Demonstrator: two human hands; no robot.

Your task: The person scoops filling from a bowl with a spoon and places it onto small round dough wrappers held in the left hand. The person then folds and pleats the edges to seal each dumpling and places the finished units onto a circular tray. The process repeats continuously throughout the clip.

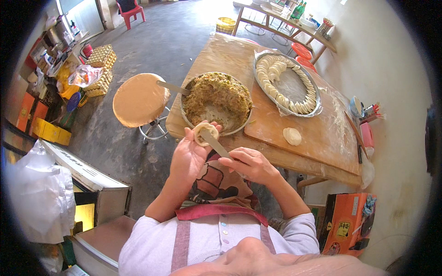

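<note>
On the palm of my left hand lies a round dough wrapper, its edge curled up. My right hand grips a flat metal spatula, whose tip rests inside the wrapper. Just beyond both hands stands a large round metal pan of minced filling, scooped out at the near side, with another flat strip tool leaning over its left rim. A short stack of dough wrappers sits on the floured wooden board. Folded dumplings ring a plastic-lined round tray behind it.
A covered round stool stands left of the wooden table. At the board's right lie a rolling pin, a bowl and a chopstick holder. Stacked egg trays and cartons are at far left, an orange box at lower right.
</note>
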